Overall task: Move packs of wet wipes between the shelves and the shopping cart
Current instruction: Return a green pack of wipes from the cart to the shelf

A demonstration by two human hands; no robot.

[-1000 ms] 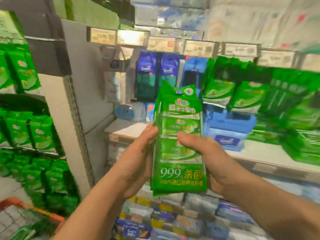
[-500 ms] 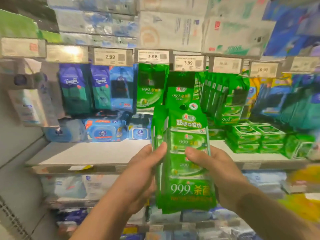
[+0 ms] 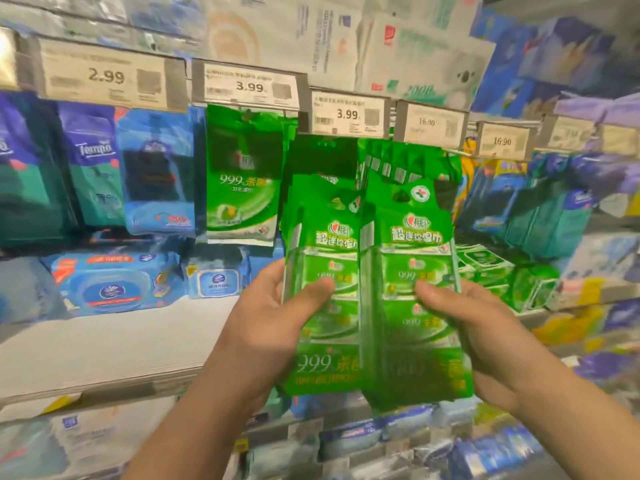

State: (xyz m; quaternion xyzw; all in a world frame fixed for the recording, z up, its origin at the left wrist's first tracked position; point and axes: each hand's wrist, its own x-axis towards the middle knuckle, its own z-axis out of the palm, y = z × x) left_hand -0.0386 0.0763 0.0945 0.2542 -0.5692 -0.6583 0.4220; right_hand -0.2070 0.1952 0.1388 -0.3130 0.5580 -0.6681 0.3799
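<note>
Two tall green packs of wet wipes stand side by side in front of me, close to the hanging row of green packs [image 3: 408, 161]. My left hand [image 3: 277, 327] grips the left green pack [image 3: 322, 251], thumb across its front. My right hand [image 3: 478, 337] grips the right green pack [image 3: 415, 244], thumb on its front too. The two packs touch along their inner edges. Their tops reach up to the hooks under the 3.99 price tag [image 3: 346, 114]. The shopping cart is out of view.
A white shelf board [image 3: 104, 344] runs at mid height on the left, with blue wipe tubs [image 3: 107, 282] on it. Blue and purple tissue packs [image 3: 93, 161] hang at the left. Small green packs [image 3: 491, 268] lie stacked at the right. Lower shelves hold more packets.
The single bundle held in both hands has come apart into two packs, one in each hand. They rose toward the hooks, and my view closed in on the shelf.
</note>
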